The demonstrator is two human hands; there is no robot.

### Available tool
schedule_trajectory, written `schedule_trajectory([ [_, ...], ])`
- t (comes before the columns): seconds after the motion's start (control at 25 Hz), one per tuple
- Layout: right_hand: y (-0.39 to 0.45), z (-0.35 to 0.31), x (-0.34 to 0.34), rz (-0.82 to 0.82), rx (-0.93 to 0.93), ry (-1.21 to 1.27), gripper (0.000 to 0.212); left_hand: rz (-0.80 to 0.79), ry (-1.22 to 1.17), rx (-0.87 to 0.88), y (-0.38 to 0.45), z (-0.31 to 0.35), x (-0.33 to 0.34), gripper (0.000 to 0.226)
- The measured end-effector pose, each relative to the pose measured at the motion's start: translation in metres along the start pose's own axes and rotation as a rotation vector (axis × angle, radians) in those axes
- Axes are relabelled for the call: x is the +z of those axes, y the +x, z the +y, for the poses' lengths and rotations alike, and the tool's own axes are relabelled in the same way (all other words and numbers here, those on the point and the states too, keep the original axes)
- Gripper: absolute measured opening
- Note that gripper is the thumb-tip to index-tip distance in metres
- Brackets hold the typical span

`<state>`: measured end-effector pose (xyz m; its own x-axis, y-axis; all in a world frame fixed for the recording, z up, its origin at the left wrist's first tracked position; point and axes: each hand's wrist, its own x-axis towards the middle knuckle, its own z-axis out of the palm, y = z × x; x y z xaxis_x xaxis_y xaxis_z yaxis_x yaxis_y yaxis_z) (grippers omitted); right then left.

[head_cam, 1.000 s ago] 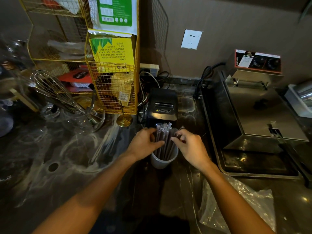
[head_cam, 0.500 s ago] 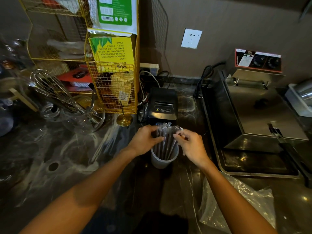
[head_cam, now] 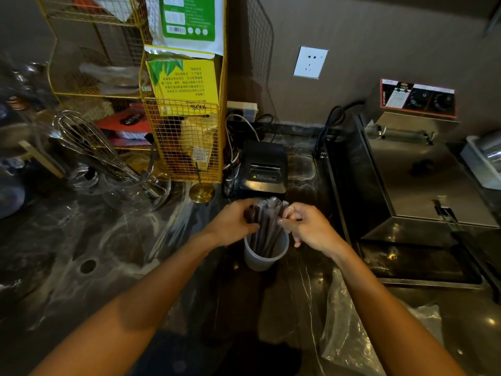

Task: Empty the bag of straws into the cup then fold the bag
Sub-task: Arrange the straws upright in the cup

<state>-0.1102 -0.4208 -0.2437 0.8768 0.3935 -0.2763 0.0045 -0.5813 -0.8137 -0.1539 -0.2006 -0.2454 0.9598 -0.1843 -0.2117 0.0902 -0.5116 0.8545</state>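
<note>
both hands on wrapped straws (head_cam: 267,226) standing in white cup (head_cam: 260,260): left hand (head_cam: 233,223) fingers curled round bundle, right hand (head_cam: 307,226) pinching straw tops. empty plastic bag (head_cam: 349,329) lying near right forearm.

café or drinks-shop counter | receipt printer (head_cam: 263,166) | electric fryer (head_cam: 412,158) | whisk (head_cam: 100,147)

I've got just the one head view, worn high and angled forward and down across the dark marbled stone counter (head_cam: 113,240). It sits close: both forearms run up from the bottom edge to mid-frame. The wide lens bends the yellow wire rack (head_cam: 187,147) at left and the stainless steel fryer (head_cam: 423,185) at right, with the brown back wall (head_cam: 379,36) on top.
</note>
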Motion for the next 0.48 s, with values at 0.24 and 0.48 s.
schedule_trajectory([
  [0.24,-0.004,0.013,0.004,0.04,0.019,0.06,0.006,0.075,0.098,-0.082,-0.005,-0.001,0.011,0.118],
  [0.48,-0.012,0.008,-0.006,0.073,-0.066,-0.052,0.025,0.273,0.226,-0.01,0.008,0.002,0.032,0.061],
])
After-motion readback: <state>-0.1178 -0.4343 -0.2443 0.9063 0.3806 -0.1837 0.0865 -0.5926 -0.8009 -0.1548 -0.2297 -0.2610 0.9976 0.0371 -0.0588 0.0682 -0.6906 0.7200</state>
